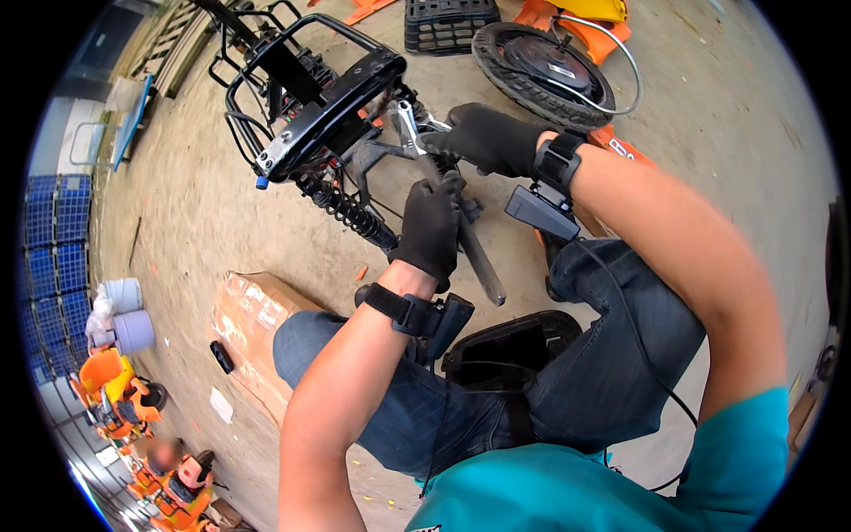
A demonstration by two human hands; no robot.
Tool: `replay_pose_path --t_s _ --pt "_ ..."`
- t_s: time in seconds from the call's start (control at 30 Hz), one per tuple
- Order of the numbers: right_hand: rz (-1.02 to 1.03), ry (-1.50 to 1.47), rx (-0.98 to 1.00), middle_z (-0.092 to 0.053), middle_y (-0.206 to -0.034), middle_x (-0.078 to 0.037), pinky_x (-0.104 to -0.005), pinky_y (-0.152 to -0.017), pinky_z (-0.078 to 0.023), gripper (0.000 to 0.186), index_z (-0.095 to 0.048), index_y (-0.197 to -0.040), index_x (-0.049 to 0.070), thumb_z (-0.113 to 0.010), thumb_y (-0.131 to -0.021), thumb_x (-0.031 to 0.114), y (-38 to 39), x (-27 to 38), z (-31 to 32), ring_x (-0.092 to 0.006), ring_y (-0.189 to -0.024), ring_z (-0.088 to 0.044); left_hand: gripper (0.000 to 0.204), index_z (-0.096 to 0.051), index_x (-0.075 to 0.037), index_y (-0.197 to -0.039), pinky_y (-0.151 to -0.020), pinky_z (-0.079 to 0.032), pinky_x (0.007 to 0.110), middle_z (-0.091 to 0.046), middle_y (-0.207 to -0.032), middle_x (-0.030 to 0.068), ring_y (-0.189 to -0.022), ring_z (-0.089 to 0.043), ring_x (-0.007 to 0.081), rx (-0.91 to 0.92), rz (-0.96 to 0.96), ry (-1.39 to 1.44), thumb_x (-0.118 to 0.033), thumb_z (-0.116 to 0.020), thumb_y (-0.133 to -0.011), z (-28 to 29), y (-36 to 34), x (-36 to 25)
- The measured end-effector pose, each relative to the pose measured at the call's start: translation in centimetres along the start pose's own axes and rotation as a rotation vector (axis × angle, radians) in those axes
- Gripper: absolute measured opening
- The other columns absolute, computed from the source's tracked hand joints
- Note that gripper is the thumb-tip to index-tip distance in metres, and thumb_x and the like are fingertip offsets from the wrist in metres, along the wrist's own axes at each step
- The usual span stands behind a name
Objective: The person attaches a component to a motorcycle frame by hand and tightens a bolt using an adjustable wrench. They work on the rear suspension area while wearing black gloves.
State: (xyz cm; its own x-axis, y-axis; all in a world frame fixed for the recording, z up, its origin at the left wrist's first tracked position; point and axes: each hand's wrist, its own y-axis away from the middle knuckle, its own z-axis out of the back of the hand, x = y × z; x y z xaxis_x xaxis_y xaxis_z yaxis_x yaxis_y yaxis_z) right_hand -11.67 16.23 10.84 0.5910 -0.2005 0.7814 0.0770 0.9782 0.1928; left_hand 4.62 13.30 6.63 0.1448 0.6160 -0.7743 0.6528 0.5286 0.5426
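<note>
My left hand (431, 223), in a black glove, is wrapped round a long grey metal bar (480, 259) that slants down toward my knees. At the bar's upper end is a silver wrench (408, 124); whether the two are joined cannot be made out. My gloved right hand (493, 140) closes on the wrench from the right, its fingertips partly hiding it. Both hands are beside the underside of a black-framed vehicle (332, 108), which lies tipped over. A black coil-spring shock absorber (346, 208) sticks out of the frame, left of my left hand.
A wheel with a black tyre (542, 75) lies beyond my right hand, near a black crate (452, 25). An open black bin (511, 348) sits between my legs. A taped cardboard box (257, 328) is by my left knee. Orange vehicles (115, 390) stand far left.
</note>
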Motion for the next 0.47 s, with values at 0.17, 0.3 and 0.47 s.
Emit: replay_pose_path --t_s 0.17,0.3,0.47 --pt "0.246 0.213 -0.040 -0.056 -0.070 -0.013 -0.0314 -0.047 -0.043 0.046 -0.057 -0.086 -0.007 -0.065 -0.084 0.038 -1.6 -1.2 -0.3 -0.0149 -0.057 -0.053 0.025 -0.055 -0.001 -0.094 -0.060 -0.054 0.031 -0.058 -0.078 0.0075 -0.068 -0.061 0.0176 -0.025 0.026 -0.002 -0.025 -0.054 -0.094 -1.4 0.2 -0.8" --pt "-0.261 0.007 -0.140 -0.057 -0.073 -0.013 -0.0314 -0.051 -0.045 0.045 -0.056 -0.092 -0.008 -0.065 -0.083 0.036 -2.5 -1.0 -0.9 -0.0154 -0.058 -0.053 0.030 -0.052 0.001 -0.104 -0.064 -0.055 0.030 -0.061 -0.086 0.0100 -0.073 -0.063 0.0173 -0.049 0.066 0.016 -0.027 -0.055 -0.094 -2.2 0.2 -1.0" --pt "-0.273 0.027 -0.163 -0.058 -0.074 -0.013 -0.0319 -0.052 -0.045 0.049 -0.056 -0.096 -0.006 -0.068 -0.081 0.039 -2.8 0.1 -0.7 -0.0157 -0.060 -0.055 0.032 -0.051 -0.001 -0.108 -0.072 -0.056 0.034 -0.062 -0.091 0.0126 -0.080 -0.065 0.0209 -0.021 0.068 0.020 -0.029 -0.055 -0.094 -1.3 -0.7 -0.8"
